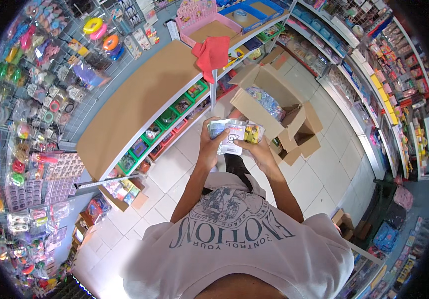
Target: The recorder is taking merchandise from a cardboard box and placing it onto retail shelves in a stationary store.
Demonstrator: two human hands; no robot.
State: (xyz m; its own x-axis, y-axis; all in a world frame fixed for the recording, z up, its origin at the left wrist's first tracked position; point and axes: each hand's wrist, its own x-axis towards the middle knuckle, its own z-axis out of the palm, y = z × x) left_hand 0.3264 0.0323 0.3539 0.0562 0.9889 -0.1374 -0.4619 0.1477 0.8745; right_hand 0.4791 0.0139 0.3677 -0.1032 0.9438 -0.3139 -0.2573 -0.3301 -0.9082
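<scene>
Both my hands hold a fanned bunch of small flat packets [234, 139] in clear plastic in front of my waist. My left hand [211, 144] grips the left side, its thumb across the front. On the right side my right hand [258, 149] holds on, with its thumb pressed on a white packet that bears a dark swirl mark. A yellow packet [252, 133] with a printed figure shows at the right, near my right fingers. The fingers behind the bunch are mostly hidden.
A brown shelf top [143, 97] runs along the left, with a red cloth [212, 56] over its corner and green baskets [167, 116] beneath. Open cardboard boxes [259, 108] stand on the tiled floor [323, 179] ahead. Hanging goods [23, 134] fill the left wall; stocked shelves [371, 112] line the right.
</scene>
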